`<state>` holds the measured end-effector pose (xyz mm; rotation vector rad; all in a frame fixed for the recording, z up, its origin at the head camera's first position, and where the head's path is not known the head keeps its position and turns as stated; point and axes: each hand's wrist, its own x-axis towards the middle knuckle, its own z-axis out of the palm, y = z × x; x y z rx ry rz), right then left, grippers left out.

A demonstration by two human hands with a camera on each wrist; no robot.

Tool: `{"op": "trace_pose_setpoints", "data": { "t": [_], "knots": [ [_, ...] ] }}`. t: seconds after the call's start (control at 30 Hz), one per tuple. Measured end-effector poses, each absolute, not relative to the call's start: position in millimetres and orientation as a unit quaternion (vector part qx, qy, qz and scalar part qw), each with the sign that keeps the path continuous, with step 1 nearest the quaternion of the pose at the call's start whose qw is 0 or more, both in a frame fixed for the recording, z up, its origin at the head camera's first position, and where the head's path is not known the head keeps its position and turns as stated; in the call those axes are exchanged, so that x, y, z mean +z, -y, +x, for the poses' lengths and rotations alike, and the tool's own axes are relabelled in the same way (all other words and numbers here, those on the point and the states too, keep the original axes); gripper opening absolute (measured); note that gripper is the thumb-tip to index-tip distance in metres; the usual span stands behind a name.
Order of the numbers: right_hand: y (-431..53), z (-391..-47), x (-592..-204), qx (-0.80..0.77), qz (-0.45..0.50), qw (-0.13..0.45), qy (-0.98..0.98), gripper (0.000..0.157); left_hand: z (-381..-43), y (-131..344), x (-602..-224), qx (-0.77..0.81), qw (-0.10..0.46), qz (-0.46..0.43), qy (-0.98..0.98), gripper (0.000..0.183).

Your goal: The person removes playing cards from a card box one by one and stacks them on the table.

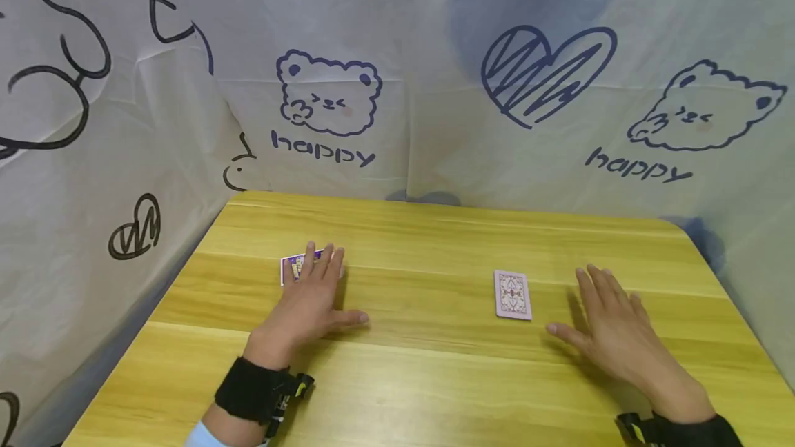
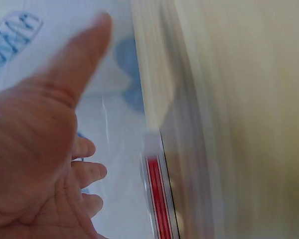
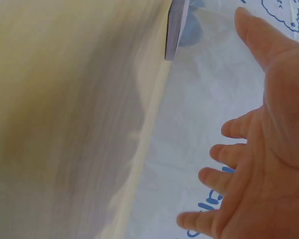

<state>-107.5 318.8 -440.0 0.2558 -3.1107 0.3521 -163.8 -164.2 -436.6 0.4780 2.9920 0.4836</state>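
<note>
My left hand (image 1: 309,305) is held over a small purple and yellow card box (image 1: 299,266) on the left of the table, its fingers straight and thumb spread. The fingers hide much of the box in the head view. In the left wrist view, a red-striped clear edge (image 2: 159,199) of it stands on the wood below the palm. A deck of playing cards (image 1: 513,295), patterned back up, lies right of the middle. To its right my right hand (image 1: 621,333) hovers with fingers extended, apart from the deck. The deck's side (image 3: 176,30) shows in the right wrist view.
The yellow wooden table (image 1: 422,343) has a rounded far right corner. White cloth (image 1: 428,136) with drawn bears, hearts and the word happy hangs behind it and at both sides. Black bands (image 1: 254,390) are strapped round both wrists.
</note>
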Motion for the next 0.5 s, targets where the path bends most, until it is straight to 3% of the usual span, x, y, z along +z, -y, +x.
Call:
{"op": "trace_pose_setpoints", "data": {
  "t": [0.2,0.5],
  "knots": [
    [-312.7,-111.0,-427.9,0.137,0.106,0.043,0.984,0.105,-185.8,199.4,-435.0,0.190,0.043,0.095,-0.976,0.120],
    [-293.6,-113.3,-417.5,0.160,0.110,0.026,0.981,0.091,-213.0,220.3,-445.9,0.196,0.084,0.082,-0.973,0.098]
  ]
}}
